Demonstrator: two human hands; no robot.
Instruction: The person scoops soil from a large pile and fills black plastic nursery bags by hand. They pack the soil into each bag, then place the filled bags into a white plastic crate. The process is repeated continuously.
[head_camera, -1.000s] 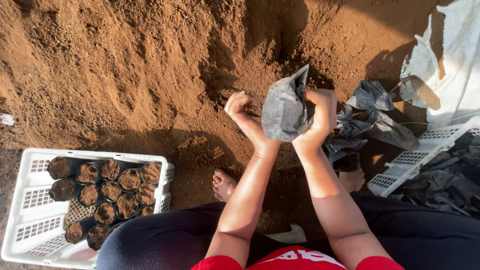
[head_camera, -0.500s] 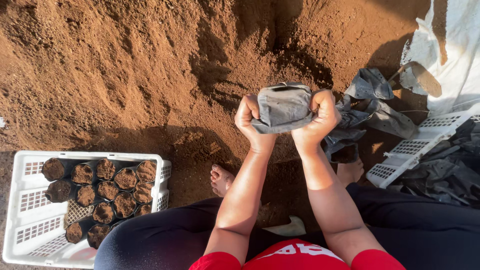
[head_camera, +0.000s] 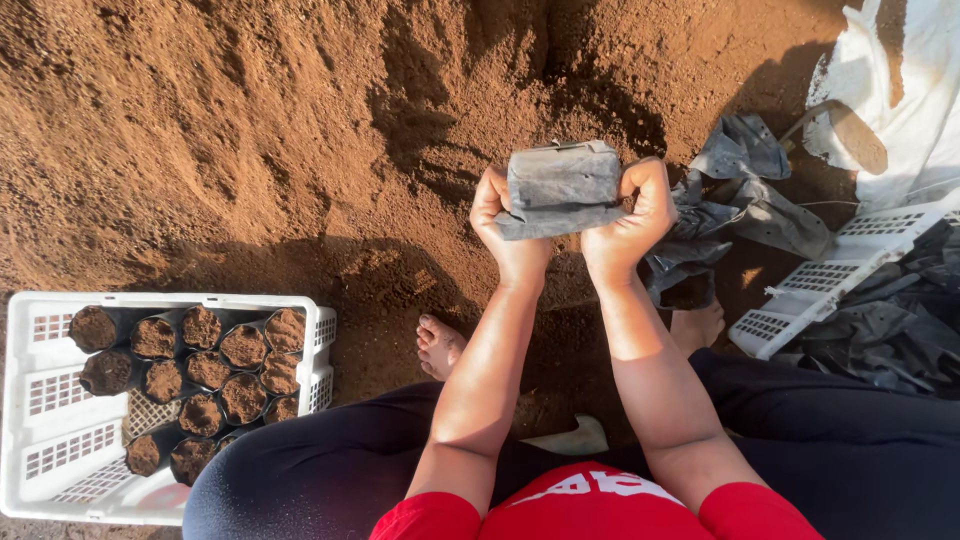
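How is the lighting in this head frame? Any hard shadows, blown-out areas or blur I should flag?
Head view: low, warm sunlight rakes across the soil heap, carving hard shadows into its hollows; the person's shadow darkens the ground around the bare foot; the white sheet at top right is bright, nearly blown out; left hand, right hand and the grey bag are sharp, without motion blur.

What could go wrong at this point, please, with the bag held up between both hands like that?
The grey plastic bag is pinched only at its sides by the left hand and right hand, so it may slip or spill onto the soil heap. The limp empty bags lie close beside the right hand and could snag. The bare foot sits just below, where a dropped bag could land.
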